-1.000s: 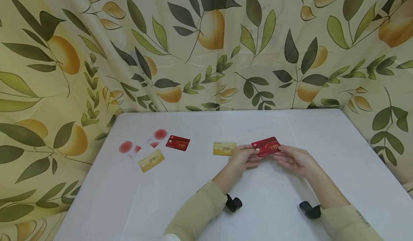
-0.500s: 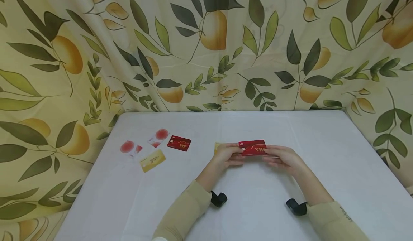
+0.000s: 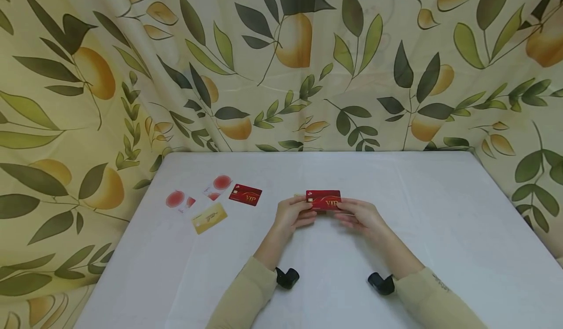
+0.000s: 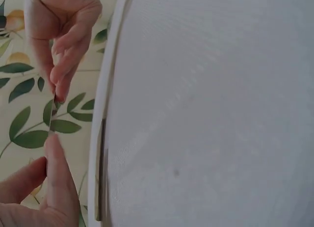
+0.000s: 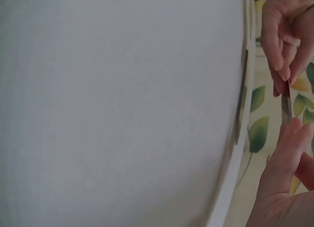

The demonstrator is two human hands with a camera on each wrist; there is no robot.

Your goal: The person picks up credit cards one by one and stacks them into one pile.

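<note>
In the head view a red VIP card (image 3: 323, 197) is held up between both hands, face toward the camera. My left hand (image 3: 289, 216) pinches its left end, and my right hand (image 3: 364, 217) pinches the right end. The wrist views show this card nearly edge-on between the fingertips. Behind the left fingers a yellow card (image 3: 298, 195) lies on the table, almost entirely hidden. To the left lie another red VIP card (image 3: 245, 195), a yellow card (image 3: 209, 218) and two pale cards with red circles, one nearer the red card (image 3: 218, 186) and one farther left (image 3: 178, 201).
A white cloth covers the table (image 3: 325, 280), whose far edge meets a curtain (image 3: 272, 99) printed with fruit and leaves. A black device sits at the left wrist (image 3: 288, 278) and another at the right wrist (image 3: 381, 284).
Both hands have moved left with the red VIP card, which has turned from tilted to level. The yellow card behind the left hand has become almost wholly covered.
</note>
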